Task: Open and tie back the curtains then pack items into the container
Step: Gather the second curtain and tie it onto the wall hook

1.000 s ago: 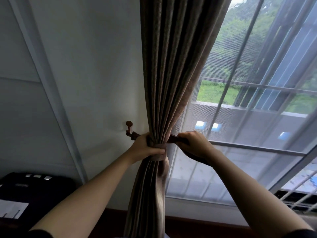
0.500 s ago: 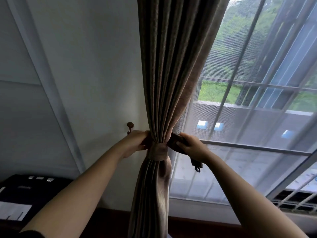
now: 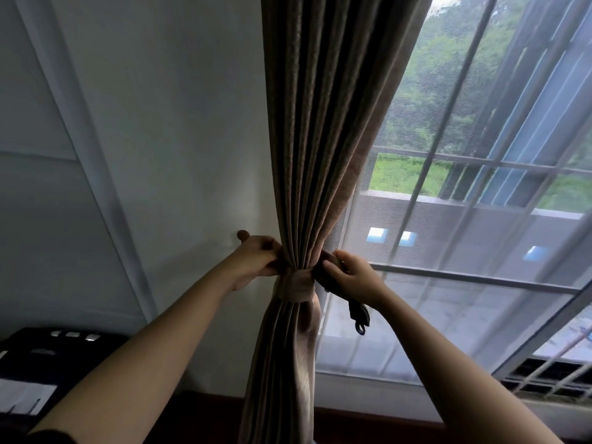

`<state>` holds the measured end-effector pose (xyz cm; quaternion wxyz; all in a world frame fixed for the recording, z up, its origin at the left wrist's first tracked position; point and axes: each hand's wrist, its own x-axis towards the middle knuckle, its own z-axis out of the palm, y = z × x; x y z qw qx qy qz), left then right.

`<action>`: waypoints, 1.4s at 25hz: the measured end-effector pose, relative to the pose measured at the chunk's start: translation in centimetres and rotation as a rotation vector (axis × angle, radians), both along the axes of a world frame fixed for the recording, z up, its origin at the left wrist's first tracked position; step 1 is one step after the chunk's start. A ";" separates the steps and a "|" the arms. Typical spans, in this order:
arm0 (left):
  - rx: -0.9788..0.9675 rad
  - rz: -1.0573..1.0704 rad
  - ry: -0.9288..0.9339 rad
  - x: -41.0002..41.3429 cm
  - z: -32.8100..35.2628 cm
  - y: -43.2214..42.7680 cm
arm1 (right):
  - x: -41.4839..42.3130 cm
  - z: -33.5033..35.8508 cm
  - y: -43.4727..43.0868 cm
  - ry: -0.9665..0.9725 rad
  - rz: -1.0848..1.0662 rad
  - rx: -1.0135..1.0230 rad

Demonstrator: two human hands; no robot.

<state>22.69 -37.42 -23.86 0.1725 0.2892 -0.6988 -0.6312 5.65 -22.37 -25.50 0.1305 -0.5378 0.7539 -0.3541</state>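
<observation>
A brown pleated curtain [image 3: 320,139] hangs in the middle, gathered into a bunch. A matching tieback band [image 3: 296,285] wraps around it at its narrowest point. My left hand [image 3: 256,261] grips the band's left end beside a wooden wall hook [image 3: 242,234]. On the right of the bunch, my right hand [image 3: 350,275] holds the band's other end, whose dark tail with a small ring [image 3: 360,317] dangles below my wrist.
A white wall [image 3: 160,155] lies left of the curtain. A sheer net curtain [image 3: 464,251] covers the barred window on the right. A black case [image 3: 48,363] with white papers sits at lower left. A dark wooden skirting runs along the bottom.
My left hand slid from the front of the bunch to its left side near the hook. The right hand let the band's tail drop loose below the wrist.
</observation>
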 end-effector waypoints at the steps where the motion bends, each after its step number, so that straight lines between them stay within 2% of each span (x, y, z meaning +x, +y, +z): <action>1: -0.015 -0.011 0.003 0.1 0.0 0.0 | 0.1 0.1 0.0 0.001 -0.003 0.003; 5: -0.085 -0.041 -0.055 0.6 0.8 0.7 | 0.4 0.6 0.1 0.094 -0.003 0.054; 8: -0.143 0.047 -0.120 0.4 0.8 1.1 | 0.5 0.4 0.0 0.465 -0.127 0.004; 10: -0.100 0.124 -0.084 0.1 0.2 1.3 | 1.2 0.2 0.3 0.561 -0.156 -0.014; 15: 0.039 0.181 0.119 0.5 -1.6 2.8 | 5.6 -2.2 2.4 0.377 -0.147 -0.085; 17: 0.096 0.157 0.203 1.0 -2.1 3.0 | 7.3 -2.4 3.0 0.279 -0.177 -0.165; 20: 0.140 0.100 0.275 1.7 -2.6 3.0 | 9.4 -2.8 2.7 0.241 -0.187 -0.246; 23: 0.016 0.051 0.166 2.3 -2.5 2.7 | 10.2 -3.6 2.3 0.173 -0.177 -0.257; 26: -0.078 0.003 0.073 2.6 -2.0 2.1 | 10.3 -3.9 2.0 0.187 -0.174 -0.268; 35: -0.592 -0.218 -0.207 2.0 0.6 0.9 | 13.7 -4.9 0.5 0.154 -0.156 -0.312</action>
